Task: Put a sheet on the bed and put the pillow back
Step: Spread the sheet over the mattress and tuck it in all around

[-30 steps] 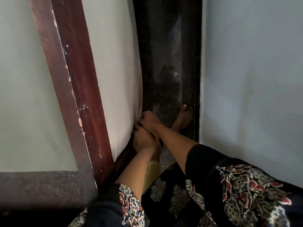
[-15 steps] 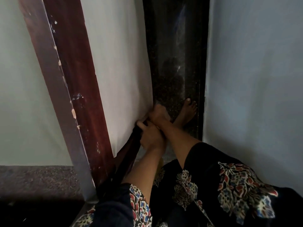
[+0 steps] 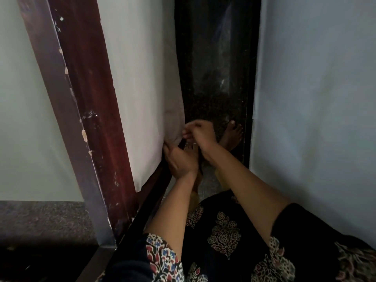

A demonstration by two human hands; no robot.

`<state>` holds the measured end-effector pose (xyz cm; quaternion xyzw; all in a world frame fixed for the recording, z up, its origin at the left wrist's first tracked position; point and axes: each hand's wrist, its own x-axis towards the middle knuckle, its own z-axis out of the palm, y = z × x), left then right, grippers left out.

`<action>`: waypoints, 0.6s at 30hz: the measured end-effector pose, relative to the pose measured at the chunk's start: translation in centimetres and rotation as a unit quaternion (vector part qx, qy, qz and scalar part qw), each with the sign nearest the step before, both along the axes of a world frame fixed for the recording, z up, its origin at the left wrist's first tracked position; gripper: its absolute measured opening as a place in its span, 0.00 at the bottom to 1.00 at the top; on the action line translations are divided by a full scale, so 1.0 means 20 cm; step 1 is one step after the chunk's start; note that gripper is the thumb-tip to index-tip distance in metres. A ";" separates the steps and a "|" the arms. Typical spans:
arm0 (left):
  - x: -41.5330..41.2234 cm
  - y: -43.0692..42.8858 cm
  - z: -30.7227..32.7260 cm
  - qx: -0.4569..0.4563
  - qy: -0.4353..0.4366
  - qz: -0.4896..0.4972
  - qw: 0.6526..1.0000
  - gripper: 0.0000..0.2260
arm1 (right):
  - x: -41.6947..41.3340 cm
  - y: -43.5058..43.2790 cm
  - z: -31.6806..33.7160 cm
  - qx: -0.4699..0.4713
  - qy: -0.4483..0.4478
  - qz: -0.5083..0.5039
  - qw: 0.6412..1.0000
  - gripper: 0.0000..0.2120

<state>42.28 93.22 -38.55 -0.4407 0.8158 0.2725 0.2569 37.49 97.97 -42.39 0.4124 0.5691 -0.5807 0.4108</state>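
The left hand (image 3: 180,159) is low against the side of the bed, its fingers curled round the bottom edge of the white sheet (image 3: 142,94) just above the dark wooden side rail (image 3: 154,190); its fingertips are tucked behind the cloth and cannot be seen. The right hand (image 3: 198,135) is just above and beside it, fingers bent, pinching a bulging grey fold of the same sheet at the hanging edge; this hand is blurred, so how much cloth it has cannot be made out. The two hands are close together, almost touching. The sheet hangs flat down the bed's side, between the reddish-brown bed board (image 3: 87,102), which is chipped along its edge, and the dark speckled floor (image 3: 213,68). A bare foot (image 3: 233,135) stands on the floor just past the right hand, partly covered by the wrist; a second foot below the forearms is mostly hidden. A pale wall (image 3: 315,98) runs close along the right. The dark dress (image 3: 223,231) with its printed flower motifs fills the lower edge and is cut off by the frame. The lower left corner is too dark to read.
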 end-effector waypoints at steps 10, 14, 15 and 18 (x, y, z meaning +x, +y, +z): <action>0.04 -0.02 -0.11 0.046 -0.038 0.017 0.998 0.37 | -0.09 -0.12 0.08 -0.153 -0.072 0.003 0.986 0.21; 0.04 0.00 -0.11 0.053 -0.092 0.047 0.993 0.32 | -0.05 -0.17 0.12 -0.213 -0.104 -0.098 0.967 0.30; 0.05 -0.01 -0.10 0.052 -0.090 0.068 0.992 0.30 | -0.05 -0.18 0.13 -0.229 -0.103 -0.095 0.963 0.32; 0.05 -0.02 -0.05 0.023 -0.036 0.081 0.996 0.22 | -0.06 -0.22 0.12 -0.264 -0.069 -0.076 0.959 0.43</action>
